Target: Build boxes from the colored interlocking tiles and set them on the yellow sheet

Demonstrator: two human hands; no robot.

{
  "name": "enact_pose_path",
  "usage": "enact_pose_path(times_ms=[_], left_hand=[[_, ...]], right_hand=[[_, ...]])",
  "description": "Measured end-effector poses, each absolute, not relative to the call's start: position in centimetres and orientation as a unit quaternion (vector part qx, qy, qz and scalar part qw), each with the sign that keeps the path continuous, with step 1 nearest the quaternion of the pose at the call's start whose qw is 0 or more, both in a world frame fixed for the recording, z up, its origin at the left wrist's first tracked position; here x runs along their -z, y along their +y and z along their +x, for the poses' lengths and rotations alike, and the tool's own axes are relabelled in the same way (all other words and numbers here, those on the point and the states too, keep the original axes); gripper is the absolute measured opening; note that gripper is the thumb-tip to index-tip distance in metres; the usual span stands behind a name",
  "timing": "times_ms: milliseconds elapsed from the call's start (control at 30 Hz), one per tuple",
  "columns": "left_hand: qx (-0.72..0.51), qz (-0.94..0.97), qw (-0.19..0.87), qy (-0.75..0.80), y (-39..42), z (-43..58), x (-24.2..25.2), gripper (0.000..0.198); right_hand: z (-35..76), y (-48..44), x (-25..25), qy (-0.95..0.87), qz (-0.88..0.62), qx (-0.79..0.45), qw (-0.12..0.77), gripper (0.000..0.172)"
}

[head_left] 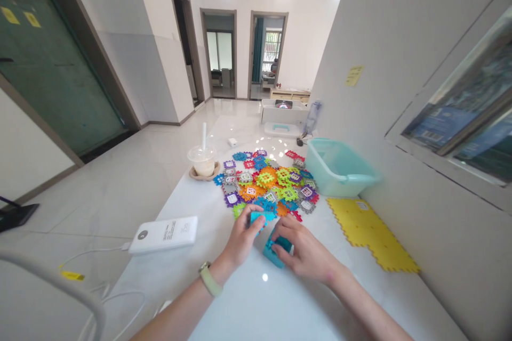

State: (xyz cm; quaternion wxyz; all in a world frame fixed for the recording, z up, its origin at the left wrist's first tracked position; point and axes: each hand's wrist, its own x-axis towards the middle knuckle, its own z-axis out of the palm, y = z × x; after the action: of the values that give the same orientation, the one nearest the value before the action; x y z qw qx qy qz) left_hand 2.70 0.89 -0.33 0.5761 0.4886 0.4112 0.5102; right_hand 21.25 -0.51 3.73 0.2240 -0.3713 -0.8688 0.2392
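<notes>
My left hand (239, 240), wearing a pale green watch strap (210, 281) at the wrist, is closed on a light blue plastic building piece (261, 217), thumb on its near face. Just to the right, my right hand (304, 248) bends its fingers round a teal-blue, box-like building piece (272, 257) low over the white table. Its fingertips are at the piece's upper side, and part of it is hidden behind them. Beyond both hands spreads a pile of colourful interlocking toothed pieces (266, 177), flat and overlapping, in orange, lime, blue, purple, grey and red.
Right of the pile stands a mint plastic bin (344, 184). Yellow toothed panels (372, 232) lie by the right wall. On the left are a white power bank (164, 234) with a cable and a drink cup (203, 162) with a straw in a cardboard holder (193, 174).
</notes>
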Motion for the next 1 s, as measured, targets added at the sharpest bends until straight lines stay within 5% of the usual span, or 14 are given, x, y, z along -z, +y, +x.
enact_pose_path(times_ms=[167, 300, 367, 600, 800, 1000], left_hand=[[-0.521, 0.512, 0.543, 0.414, 0.5, 2.6, 0.0, 0.038], [-0.524, 0.527, 0.527, 0.413, 0.3, 2.5, -0.3, 0.043], [-0.516, 0.534, 0.526, 0.415, 0.2, 2.4, -0.5, 0.044], [-0.523, 0.449, 0.578, 0.436, 0.9, 2.4, 0.0, 0.041], [-0.519, 0.356, 0.662, 0.408, 1.3, 2.4, 0.3, 0.043], [-0.518, 0.4, 0.633, 0.414, 1.0, 2.4, 0.3, 0.049]], right_hand=[[21.8, -0.3, -4.0, -0.857, -0.397, -0.233, 0.232, 0.017], [23.8, 0.4, -3.7, -0.844, -0.395, -0.316, 0.176, 0.079], [24.4, 0.9, -2.9, -0.826, -0.4, -0.363, 0.16, 0.097], [22.5, 1.0, -1.3, -0.755, -0.368, -0.477, 0.26, 0.05], [21.7, 0.5, -0.9, -0.656, -0.307, -0.58, 0.372, 0.051], [20.6, 0.2, -1.0, -0.635, -0.405, -0.492, 0.436, 0.041]])
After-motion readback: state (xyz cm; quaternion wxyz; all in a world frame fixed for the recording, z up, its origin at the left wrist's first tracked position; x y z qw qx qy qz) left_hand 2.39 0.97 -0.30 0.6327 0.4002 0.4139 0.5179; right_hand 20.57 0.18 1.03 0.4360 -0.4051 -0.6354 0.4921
